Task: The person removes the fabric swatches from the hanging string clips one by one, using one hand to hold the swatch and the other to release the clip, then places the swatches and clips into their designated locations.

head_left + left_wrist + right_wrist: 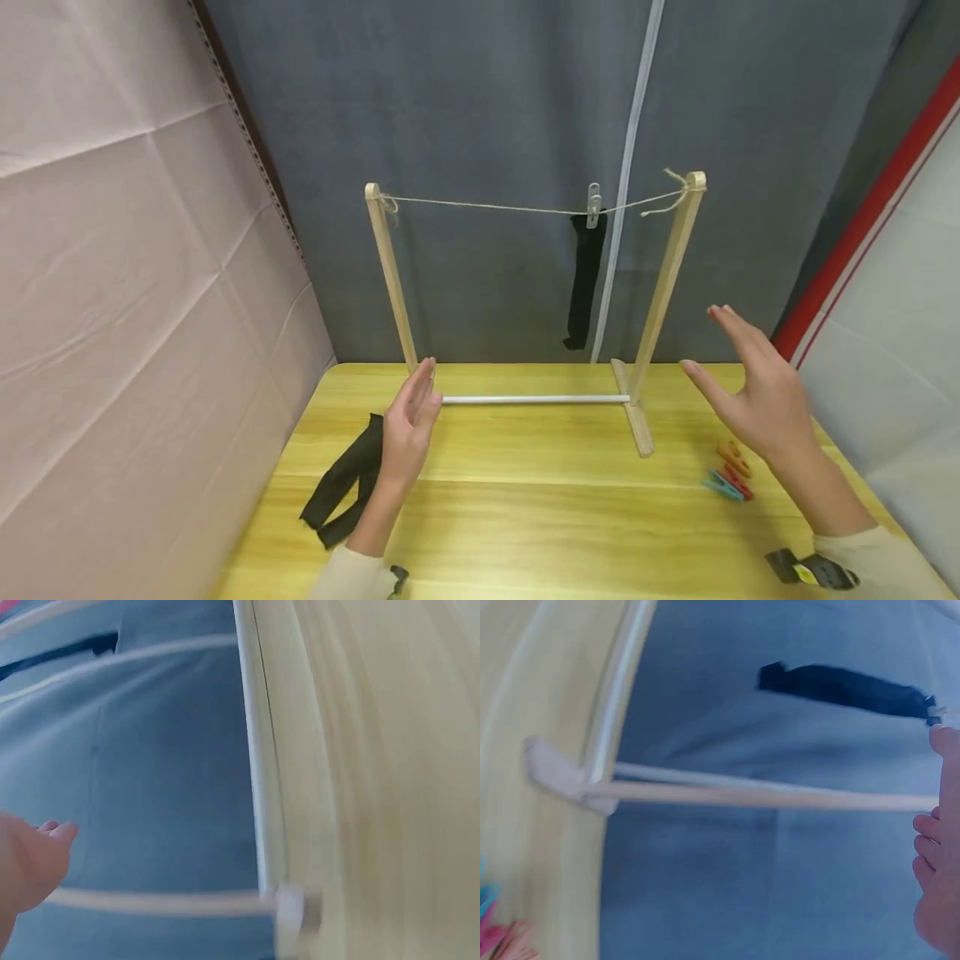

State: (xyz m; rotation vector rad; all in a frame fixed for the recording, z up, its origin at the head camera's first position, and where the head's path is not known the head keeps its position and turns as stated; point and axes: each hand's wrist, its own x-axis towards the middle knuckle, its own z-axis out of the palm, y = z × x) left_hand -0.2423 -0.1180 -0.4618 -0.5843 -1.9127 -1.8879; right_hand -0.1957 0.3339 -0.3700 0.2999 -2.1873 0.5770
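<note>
A small wooden drying rack [663, 275] stands on the table, with a string [480, 205] tied between its posts. From the string hangs a narrow black cloth [585, 283], pinned by a clear clothespin [593, 204]. My left hand [407, 429] is held up, fingers extended, by the rack's left post and holds nothing. Behind that wrist lies a dark pair of small trousers [341, 479], partly covered by the hand and forearm. To the right of the rack, my right hand [768, 396] is raised with thumb and fingers spread and nothing in it.
Beside the right forearm lie an orange clothespin [735, 458], a red one [737, 482] and a blue one [723, 485]. A white rod [536, 400] joins the rack's feet low down. Grey curtain [480, 100] hangs behind the table [525, 525]; pale fabric walls flank both sides.
</note>
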